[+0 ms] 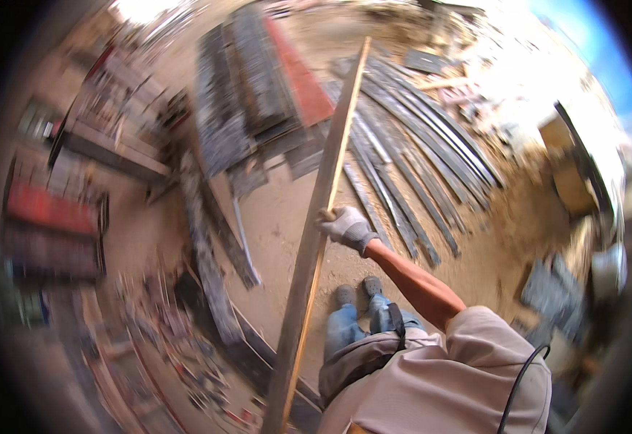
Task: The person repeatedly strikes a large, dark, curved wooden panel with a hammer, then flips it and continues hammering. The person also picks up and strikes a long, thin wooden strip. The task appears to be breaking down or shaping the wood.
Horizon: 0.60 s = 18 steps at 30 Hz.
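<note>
While the head view was smeared by motion, its centre showed plainly enough that a long wooden plank (321, 217) ran from the near lower edge up toward the far top of the frame, tilted slightly to the right. The right hand (345, 226), in a pale work glove, was closed around the plank about halfway along its visible length, the bare forearm reaching out from a light short sleeve at the near right. The left hand did not show at all, so its state could not be told. Below the grip stood the person's two shoes (359, 291) on sandy ground (280, 210), just right of the plank. Farther off lay a spread of long grey metal strips (417, 173) to the right and a stack of dark panels with a red sheet (298, 72) to the far left of the plank. Judging from the one-handed hold and the blur, the step in hand looked like carrying or swinging the plank across the yard. A next move would likely call for steady balance of so long a piece and care for its far end near the strips.
</note>
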Each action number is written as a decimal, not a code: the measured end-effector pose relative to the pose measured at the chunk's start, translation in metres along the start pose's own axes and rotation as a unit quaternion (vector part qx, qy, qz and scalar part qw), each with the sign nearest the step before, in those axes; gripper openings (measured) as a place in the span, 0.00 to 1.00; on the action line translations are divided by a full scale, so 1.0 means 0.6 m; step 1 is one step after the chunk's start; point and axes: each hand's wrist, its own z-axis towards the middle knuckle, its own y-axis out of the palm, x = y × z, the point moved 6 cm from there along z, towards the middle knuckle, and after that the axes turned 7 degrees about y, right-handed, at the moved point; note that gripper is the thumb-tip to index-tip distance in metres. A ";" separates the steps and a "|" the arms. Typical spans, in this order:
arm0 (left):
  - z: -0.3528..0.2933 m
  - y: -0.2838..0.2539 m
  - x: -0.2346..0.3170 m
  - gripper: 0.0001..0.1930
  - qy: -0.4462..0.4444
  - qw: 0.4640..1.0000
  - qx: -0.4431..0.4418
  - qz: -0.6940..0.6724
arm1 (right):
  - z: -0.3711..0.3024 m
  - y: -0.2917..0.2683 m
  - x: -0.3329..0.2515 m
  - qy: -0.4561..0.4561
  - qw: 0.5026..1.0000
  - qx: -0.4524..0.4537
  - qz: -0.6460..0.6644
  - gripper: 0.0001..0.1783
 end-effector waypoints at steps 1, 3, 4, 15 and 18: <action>-0.064 -0.019 -0.067 0.20 -0.031 0.999 0.014 -0.011 | 0.022 0.020 -0.009 -0.014 1.000 0.006 -0.022 0.28; -0.257 -0.055 -0.223 0.20 -0.120 0.991 0.046 -0.027 | 0.050 0.055 -0.020 -0.038 0.999 -0.029 -0.022 0.20; -0.358 -0.067 -0.282 0.20 -0.156 0.986 0.056 -0.031 | 0.055 0.070 -0.024 -0.057 0.996 -0.037 -0.065 0.18; -0.985 0.005 -0.469 0.20 -0.416 0.890 0.159 -0.101 | -0.066 0.281 0.016 -0.023 0.965 -0.252 -0.067 0.06; -1.056 0.032 -0.500 0.21 -0.446 0.869 0.179 -0.114 | -0.143 0.327 0.002 -0.093 0.947 -0.304 -0.037 0.04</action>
